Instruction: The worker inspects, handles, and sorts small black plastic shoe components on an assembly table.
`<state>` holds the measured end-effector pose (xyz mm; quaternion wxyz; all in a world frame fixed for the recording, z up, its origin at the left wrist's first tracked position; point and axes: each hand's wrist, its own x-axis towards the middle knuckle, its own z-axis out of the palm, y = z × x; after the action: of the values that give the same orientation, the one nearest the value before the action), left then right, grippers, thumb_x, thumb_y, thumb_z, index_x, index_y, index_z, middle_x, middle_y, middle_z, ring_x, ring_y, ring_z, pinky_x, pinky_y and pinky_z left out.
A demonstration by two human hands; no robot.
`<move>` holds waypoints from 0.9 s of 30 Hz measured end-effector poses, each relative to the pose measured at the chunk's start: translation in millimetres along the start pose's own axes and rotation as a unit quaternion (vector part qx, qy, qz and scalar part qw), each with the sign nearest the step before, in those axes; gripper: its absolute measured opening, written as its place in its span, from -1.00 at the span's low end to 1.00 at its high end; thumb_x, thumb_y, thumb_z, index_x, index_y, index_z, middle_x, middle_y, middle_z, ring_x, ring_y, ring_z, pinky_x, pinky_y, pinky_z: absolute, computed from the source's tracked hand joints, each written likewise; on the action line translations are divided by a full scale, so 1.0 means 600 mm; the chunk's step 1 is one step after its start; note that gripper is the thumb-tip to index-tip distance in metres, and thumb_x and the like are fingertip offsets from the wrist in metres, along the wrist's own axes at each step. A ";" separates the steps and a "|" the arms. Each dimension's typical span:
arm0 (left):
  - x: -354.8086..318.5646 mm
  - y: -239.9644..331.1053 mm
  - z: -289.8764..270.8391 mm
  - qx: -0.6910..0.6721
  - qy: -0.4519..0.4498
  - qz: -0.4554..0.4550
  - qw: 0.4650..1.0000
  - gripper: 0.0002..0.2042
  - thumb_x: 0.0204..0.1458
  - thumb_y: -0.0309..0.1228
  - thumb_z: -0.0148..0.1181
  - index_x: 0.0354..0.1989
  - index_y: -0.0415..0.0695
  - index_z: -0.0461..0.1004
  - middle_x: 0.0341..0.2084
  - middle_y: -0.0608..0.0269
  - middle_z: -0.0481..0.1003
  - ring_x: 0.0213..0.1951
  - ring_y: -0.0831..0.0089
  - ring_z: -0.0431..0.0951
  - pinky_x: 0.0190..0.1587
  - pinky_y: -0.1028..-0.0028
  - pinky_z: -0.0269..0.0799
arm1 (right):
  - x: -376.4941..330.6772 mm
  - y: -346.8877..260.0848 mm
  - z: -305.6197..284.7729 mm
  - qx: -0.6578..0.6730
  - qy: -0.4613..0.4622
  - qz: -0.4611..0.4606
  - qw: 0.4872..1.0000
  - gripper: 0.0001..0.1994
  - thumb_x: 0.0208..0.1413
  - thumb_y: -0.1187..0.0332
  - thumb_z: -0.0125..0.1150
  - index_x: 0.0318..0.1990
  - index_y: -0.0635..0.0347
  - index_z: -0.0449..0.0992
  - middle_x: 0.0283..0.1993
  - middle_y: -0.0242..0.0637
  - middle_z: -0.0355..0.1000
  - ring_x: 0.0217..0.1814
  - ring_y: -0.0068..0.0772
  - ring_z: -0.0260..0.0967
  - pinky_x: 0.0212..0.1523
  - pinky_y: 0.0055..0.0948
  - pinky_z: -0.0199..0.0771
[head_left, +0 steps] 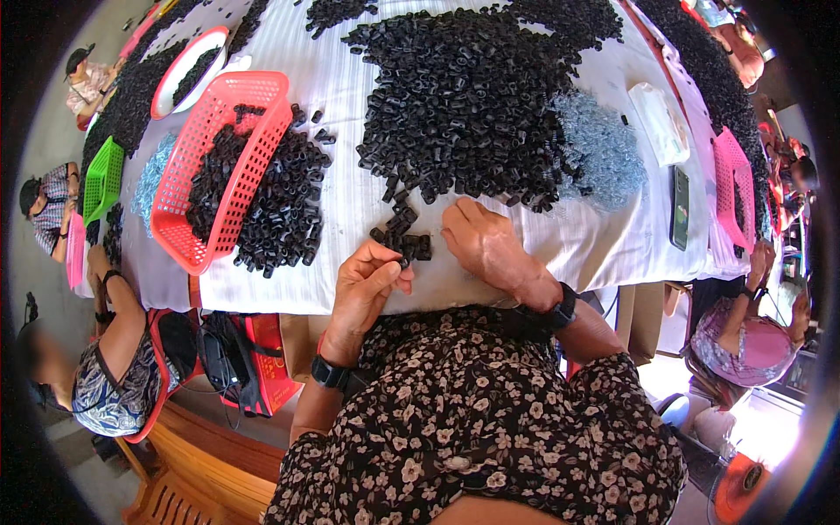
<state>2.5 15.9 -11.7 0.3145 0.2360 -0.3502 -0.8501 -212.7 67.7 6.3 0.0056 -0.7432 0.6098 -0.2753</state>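
Observation:
My left hand (360,287) is at the table's near edge, thumb and forefinger pinched on a small black plastic part (403,262). To its right, my right hand (488,245) is closed with its fingers curled down by the cloth; whatever it holds is hidden. Between and just beyond the hands lies a little cluster of black plastic parts (418,248). A trail of them leads back to a large heap of the same black parts (455,105). Against the heap's right side is a pile of small, shiny, pale blue-grey pieces (608,157), too fine to name.
On the left, a red perforated basket (252,162) stands tilted among black parts. Beyond it is a red-rimmed white basin (157,94). A phone (680,208) and a white packet (658,124) lie at right. Co-workers sit left (114,385) and right (744,341), near green (103,179) and pink (733,185) baskets.

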 end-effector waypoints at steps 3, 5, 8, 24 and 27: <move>-0.001 0.000 0.002 0.012 0.018 0.007 1.000 -0.93 0.09 -0.55 0.07 -0.26 -0.24 0.38 -0.43 0.08 0.53 -0.45 0.44 0.54 -0.36 0.47 0.51 | -0.019 0.003 -0.031 0.015 -0.003 0.014 1.000 -0.89 -0.11 0.53 0.13 -0.44 0.23 0.30 -0.44 -0.21 0.24 -0.46 -0.21 0.37 -0.50 -0.35 0.45; 0.000 0.000 0.002 0.013 0.017 0.006 1.000 -0.92 0.09 -0.55 0.07 -0.26 -0.24 0.38 -0.43 0.08 0.53 -0.45 0.44 0.54 -0.36 0.47 0.51 | -0.041 0.016 -0.044 -0.003 -0.004 0.039 0.999 -0.91 -0.08 0.53 0.11 -0.42 0.25 0.32 -0.43 -0.21 0.25 -0.44 -0.23 0.39 -0.48 -0.36 0.48; 0.001 -0.001 0.001 0.014 0.013 0.003 1.000 -0.91 0.08 -0.54 0.09 -0.26 -0.25 0.38 -0.43 0.08 0.52 -0.45 0.44 0.55 -0.37 0.48 0.51 | -0.059 0.030 -0.063 -0.001 0.004 0.087 0.996 -0.90 -0.07 0.51 0.14 -0.41 0.25 0.34 -0.43 -0.21 0.26 -0.44 -0.23 0.39 -0.46 -0.34 0.48; -0.002 0.005 0.007 0.019 0.019 0.005 1.000 -0.91 0.08 -0.54 0.09 -0.26 -0.25 0.37 -0.43 0.09 0.52 -0.45 0.44 0.53 -0.36 0.48 0.49 | -0.020 0.044 -0.066 0.045 0.096 0.141 0.984 -0.92 -0.02 0.55 0.10 -0.33 0.21 0.40 -0.40 -0.17 0.31 -0.38 -0.09 0.37 -0.41 -0.26 0.42; 0.000 0.004 0.005 0.019 0.022 -0.001 1.000 -0.91 0.08 -0.54 0.09 -0.26 -0.25 0.38 -0.42 0.09 0.53 -0.45 0.44 0.54 -0.36 0.48 0.49 | -0.035 0.056 -0.085 0.047 0.108 0.180 0.977 -0.93 0.01 0.56 0.10 -0.33 0.22 0.41 -0.39 -0.16 0.33 -0.39 -0.09 0.37 -0.41 -0.27 0.40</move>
<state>1.7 16.2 -7.9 0.3169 0.2610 -0.3587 -0.8383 -266.6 94.9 29.3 0.0237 -0.5860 0.7169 -0.3770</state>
